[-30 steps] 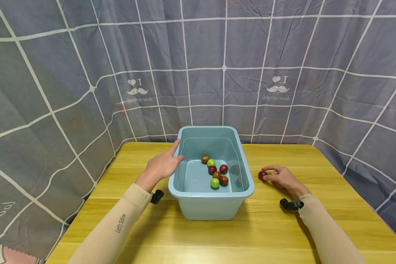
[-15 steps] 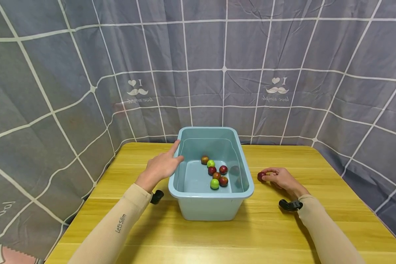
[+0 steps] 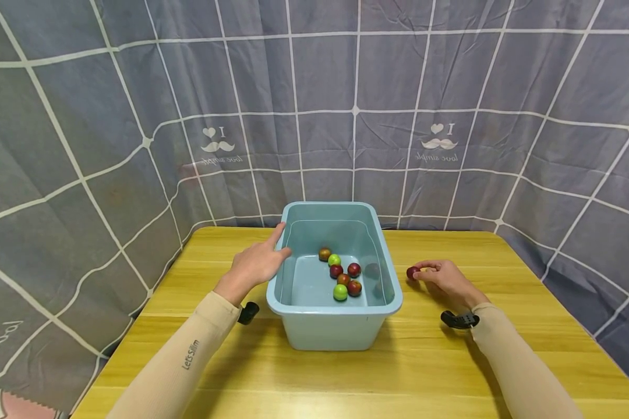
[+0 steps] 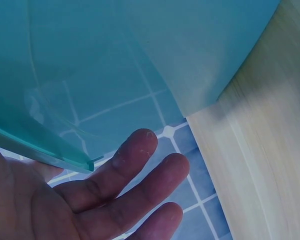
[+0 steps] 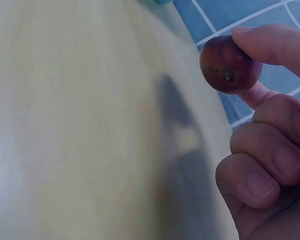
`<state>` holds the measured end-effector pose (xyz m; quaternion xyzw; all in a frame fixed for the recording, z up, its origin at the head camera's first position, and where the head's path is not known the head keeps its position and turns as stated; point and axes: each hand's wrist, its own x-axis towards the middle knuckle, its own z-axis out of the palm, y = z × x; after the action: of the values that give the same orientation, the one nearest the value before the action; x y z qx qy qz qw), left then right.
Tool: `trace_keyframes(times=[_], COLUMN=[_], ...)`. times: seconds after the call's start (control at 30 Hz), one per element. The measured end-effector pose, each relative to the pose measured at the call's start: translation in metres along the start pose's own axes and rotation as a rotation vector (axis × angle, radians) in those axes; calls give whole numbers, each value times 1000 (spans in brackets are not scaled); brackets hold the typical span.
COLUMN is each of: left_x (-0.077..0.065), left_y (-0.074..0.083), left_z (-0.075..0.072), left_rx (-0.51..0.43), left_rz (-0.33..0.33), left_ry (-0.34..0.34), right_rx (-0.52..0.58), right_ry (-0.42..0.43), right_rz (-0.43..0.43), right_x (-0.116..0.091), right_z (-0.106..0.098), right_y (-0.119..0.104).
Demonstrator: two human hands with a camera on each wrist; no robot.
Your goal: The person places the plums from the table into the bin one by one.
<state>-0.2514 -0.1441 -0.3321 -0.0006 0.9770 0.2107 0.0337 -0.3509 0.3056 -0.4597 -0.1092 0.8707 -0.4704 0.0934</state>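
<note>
My right hand (image 3: 448, 280) pinches a dark red plum (image 3: 411, 273) between thumb and index finger, to the right of the tub. Seen from the right wrist, that plum (image 5: 225, 67) is a little above the table, its small stem mark showing; the other fingers curl in toward the palm. My left hand (image 3: 259, 260) rests at the left rim of the pale blue plastic tub (image 3: 327, 329), index finger and thumb touching the rim. In the left wrist view, the remaining fingers (image 4: 135, 195) reach out loosely below the rim, beside the outer wall.
Inside the tub lie several plums, dark red ones (image 3: 353, 269) and two green ones (image 3: 340, 292). A yellow wooden table (image 3: 451, 372) bears the tub. Grey curtains (image 3: 325, 139) with a white grid hang behind and at both sides.
My right hand has lifted the plum slightly off the table and moved a little left, toward the tub. The left hand and the tub have stayed in place.
</note>
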Motion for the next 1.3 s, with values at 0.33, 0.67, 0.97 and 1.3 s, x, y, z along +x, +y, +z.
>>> trace_keyframes(times=[0.33, 0.67, 0.97, 1.3], left_x=[0, 1, 1, 1], left_y=[0, 0, 0, -1], left_z=[2, 3, 3, 1], left_rx=[-8, -9, -15, 2], left_rz=[-5, -7, -5, -1], left_ry=[-3, -9, -13, -1], right_rx=[88, 19, -104, -271], right_ry=[-22, -34, -53, -77], right_rz=[-47, -157, -228, -282], right_x=[10, 20, 26, 42], right_z=[-12, -27, -33, -27], right_y=[-41, -98, -153, -205])
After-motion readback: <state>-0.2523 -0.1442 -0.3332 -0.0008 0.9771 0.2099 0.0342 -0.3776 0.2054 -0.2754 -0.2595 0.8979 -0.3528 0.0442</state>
